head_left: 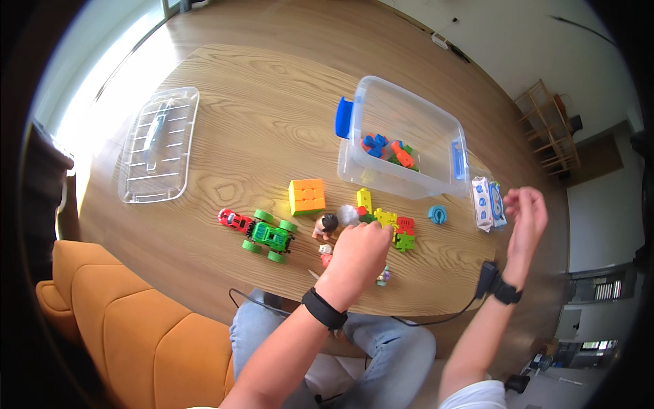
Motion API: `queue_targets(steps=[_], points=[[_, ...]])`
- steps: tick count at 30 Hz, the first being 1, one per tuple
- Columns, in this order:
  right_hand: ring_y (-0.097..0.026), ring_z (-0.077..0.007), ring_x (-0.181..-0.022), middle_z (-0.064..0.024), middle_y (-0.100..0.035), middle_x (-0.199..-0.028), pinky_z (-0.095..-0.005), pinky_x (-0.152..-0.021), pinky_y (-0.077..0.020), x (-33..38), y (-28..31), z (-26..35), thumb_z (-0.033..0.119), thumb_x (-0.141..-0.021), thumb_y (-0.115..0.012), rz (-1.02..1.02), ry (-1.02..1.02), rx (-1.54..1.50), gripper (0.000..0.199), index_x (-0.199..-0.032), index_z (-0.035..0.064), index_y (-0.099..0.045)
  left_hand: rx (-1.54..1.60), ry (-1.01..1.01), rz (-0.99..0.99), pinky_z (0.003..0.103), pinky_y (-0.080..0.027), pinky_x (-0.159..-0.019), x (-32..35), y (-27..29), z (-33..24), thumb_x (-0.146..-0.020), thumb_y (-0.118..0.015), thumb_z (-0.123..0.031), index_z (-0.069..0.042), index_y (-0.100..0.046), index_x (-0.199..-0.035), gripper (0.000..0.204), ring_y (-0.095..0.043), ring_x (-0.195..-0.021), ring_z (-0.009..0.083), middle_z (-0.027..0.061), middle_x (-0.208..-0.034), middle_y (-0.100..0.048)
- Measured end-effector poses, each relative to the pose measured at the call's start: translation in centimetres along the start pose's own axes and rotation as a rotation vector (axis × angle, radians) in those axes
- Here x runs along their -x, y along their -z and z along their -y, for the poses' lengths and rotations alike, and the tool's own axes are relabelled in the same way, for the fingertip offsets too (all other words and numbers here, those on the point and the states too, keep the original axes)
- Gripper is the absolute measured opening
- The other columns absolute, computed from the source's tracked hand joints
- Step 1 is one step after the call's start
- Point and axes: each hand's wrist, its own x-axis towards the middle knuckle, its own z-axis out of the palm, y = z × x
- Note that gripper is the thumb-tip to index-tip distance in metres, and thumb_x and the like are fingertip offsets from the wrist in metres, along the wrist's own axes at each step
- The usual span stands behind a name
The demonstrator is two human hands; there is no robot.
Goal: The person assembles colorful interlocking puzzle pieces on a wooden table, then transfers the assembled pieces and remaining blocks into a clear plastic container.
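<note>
My left hand (362, 253) is over the toys near the table's front edge, back of the hand up. Its fingers curl down beside a row of yellow, red and green puzzle-like blocks (387, 218); anything they hold is hidden. Just left of it are a small dark-haired doll (325, 225), a whitish round thing (347, 215) and a small pink-and-white toy (326, 255). My right hand (528, 213) is raised at the right, fingers loosely bent and apart, nothing visible in it. Nearest to it are white-and-blue soft packs (485, 204).
A clear plastic bin (409, 178) with blue handles holds several colourful blocks. Its clear lid (158, 146) lies far left. A puzzle cube (306, 197), green toy truck (270, 236), red toy car (234, 219) and blue ring-shaped piece (437, 215) are about. A black cable (436, 322) runs along the front edge.
</note>
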Motion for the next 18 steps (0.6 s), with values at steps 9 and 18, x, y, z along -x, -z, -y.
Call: queue_targets(steps=[9,18], points=[[-0.068,-0.0165,-0.083,-0.0079,-0.074,-0.098,-0.0316,-0.080,-0.0550,8.2,-4.6,-11.7,0.011,-0.092,-0.075,-0.122,-0.159,0.255,0.020,-0.105,-0.0024,-0.069,-0.003,0.062,0.067,0.050,-0.057,-0.072,0.0,0.7,1.2,-0.088,-0.068,-0.010,-0.001,-0.064,-0.096,0.013,-0.070,-0.083,0.0403,0.0196,-0.086,-0.070],[-0.069,-0.0214,-0.093,-0.0123,-0.075,-0.109,-0.0360,-0.084,-0.0557,7.4,-5.9,-14.7,0.020,-0.085,-0.082,0.034,-0.184,0.498,0.037,-0.115,0.0008,-0.071,-0.023,0.159,0.154,0.050,-0.056,-0.079,-1.6,0.7,0.8,-0.089,-0.069,-0.012,-0.001,-0.069,-0.105,0.019,-0.069,-0.091,0.0413,0.0225,-0.097,-0.071]])
